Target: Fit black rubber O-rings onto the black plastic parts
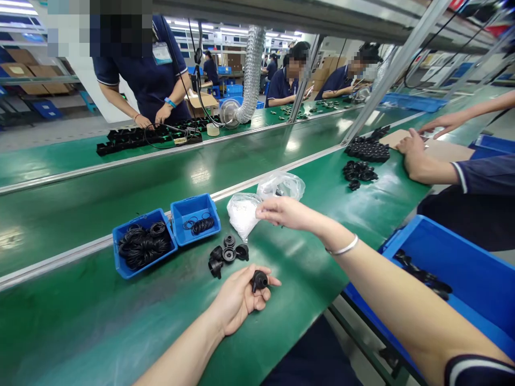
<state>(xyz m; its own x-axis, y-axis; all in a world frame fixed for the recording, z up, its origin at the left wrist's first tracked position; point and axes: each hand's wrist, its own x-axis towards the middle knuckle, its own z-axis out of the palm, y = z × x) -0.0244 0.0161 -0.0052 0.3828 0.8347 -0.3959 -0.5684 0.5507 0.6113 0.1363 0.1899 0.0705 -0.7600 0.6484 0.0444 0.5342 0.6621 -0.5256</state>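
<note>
Green table (pixel 120 332) below, your left hand (pixel 241 297) is grasping a black part (pixel 259 280), your right hand (pixel 287 213) (grip unclear) hovering beside a bag (pixel 242 217).

The scene is viewed by a single camera worn on the head, aimed forward and down across a green work surface (pixel 300 292). The left hand (pixel 245 295) and right hand (pixel 285 212) are seen close, from above. A pale rail (pixel 56 260) is shown running obliquely from lower left to upper right; a co-worker (pixel 140 88) beyond is viewed farther off.
</note>
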